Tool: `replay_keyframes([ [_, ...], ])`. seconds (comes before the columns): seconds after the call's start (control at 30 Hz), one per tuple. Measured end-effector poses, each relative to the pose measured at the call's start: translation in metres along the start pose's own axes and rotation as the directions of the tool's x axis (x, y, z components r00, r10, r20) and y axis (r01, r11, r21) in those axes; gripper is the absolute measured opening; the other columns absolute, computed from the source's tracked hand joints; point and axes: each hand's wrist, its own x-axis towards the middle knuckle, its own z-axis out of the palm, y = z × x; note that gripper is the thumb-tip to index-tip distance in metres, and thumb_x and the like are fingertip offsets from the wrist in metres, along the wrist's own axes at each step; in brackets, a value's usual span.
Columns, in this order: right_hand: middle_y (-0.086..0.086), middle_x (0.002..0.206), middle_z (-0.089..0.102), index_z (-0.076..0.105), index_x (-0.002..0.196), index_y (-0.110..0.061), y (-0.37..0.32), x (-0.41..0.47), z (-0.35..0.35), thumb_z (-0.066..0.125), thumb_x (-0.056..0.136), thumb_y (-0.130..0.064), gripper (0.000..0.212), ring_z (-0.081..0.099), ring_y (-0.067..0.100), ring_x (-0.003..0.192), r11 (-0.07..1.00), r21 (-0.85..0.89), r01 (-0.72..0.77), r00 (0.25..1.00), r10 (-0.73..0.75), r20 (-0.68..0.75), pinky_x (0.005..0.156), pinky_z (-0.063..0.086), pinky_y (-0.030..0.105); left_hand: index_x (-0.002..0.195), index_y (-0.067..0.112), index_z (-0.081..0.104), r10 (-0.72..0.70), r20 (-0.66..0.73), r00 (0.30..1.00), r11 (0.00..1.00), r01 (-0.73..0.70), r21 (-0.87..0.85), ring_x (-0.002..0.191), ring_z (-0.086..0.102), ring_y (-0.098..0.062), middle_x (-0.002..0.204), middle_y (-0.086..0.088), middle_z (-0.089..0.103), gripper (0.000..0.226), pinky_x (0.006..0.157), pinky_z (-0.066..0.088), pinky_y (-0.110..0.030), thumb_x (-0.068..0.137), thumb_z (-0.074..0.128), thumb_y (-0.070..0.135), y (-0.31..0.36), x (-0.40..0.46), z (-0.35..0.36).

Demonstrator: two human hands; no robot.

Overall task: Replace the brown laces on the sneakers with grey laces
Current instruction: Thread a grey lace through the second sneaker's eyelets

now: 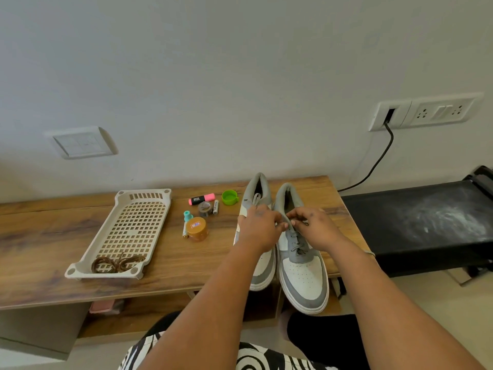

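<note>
Brown laces (117,263) lie discarded in the perforated tray (133,228) on my counter (40,236), while my left hand (260,228) and right hand (314,227) each pinch the grey lace (293,236) above the right-side sneaker (301,263), apparently to tie it.

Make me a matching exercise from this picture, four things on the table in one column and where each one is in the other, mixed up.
1. brown laces
2. green cap
3. pink highlighter
4. grey lace

A. threaded through the right sneaker
B. beside the left sneaker's heel
C. near corner of the basket
D. left of the green cap

Pairs: 1-C, 2-B, 3-D, 4-A
</note>
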Motion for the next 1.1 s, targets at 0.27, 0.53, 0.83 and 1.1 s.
replay_keyframes([
  [0.27, -0.002, 0.124, 0.058, 0.064, 0.122, -0.03, -0.005, -0.004, -0.005, 0.053, 0.099, -0.024, 0.026, 0.042, 0.021, 0.125, 0.997, 0.002, -0.076, 0.996, 0.075, 0.045, 0.107, 0.038, 0.042, 0.073, 0.019, 0.068, 0.22, -0.09, 0.971, -0.222, -0.04, -0.974, 0.09, 0.058, -0.01, 0.094, 0.006, 0.064, 0.011, 0.082, 0.045, -0.03, 0.08, 0.074, 0.026, -0.039, -0.015, -0.077],
  [0.53, 0.004, 0.118, 0.055, 0.061, 0.11, -0.024, -0.005, -0.005, -0.012, 0.042, 0.1, -0.006, 0.029, 0.053, 0.016, 0.103, 0.983, 0.122, -0.139, 0.986, 0.148, -0.072, 0.071, 0.042, 0.02, 0.046, 0.018, 0.058, -0.066, 0.069, 0.995, 0.627, 0.095, -0.774, 0.059, 0.053, -0.015, 0.058, -0.004, 0.056, 0.045, 0.067, 0.043, -0.028, 0.082, 0.074, 0.04, -0.047, -0.022, -0.077],
  [0.83, 0.001, 0.101, 0.066, 0.065, 0.095, -0.018, -0.006, -0.018, -0.028, 0.061, 0.091, -0.047, 0.03, 0.058, 0.014, 0.095, 0.965, -0.004, -0.263, 0.919, 0.252, 0.302, 0.089, 0.048, 0.038, 0.105, 0.016, 0.063, 0.07, 0.092, 0.993, 0.988, -0.057, -0.143, 0.098, 0.061, -0.021, 0.105, -0.003, 0.065, 0.027, 0.084, 0.051, -0.037, 0.097, 0.055, 0.04, -0.003, -0.004, -0.007],
  [1.1, 0.004, 0.1, 0.067, 0.068, 0.092, -0.018, -0.004, -0.017, -0.046, 0.049, 0.094, -0.056, 0.042, 0.06, 0.023, 0.098, 0.95, 0.216, -0.225, 0.974, 0.224, 0.03, 0.094, 0.049, 0.047, 0.119, 0.019, 0.06, 0.118, -0.137, 0.984, 0.991, -0.126, -0.048, 0.114, 0.048, -0.023, 0.12, -0.003, 0.055, 0.029, 0.094, 0.045, -0.036, 0.095, 0.058, 0.034, -0.002, 0.002, -0.01],
])
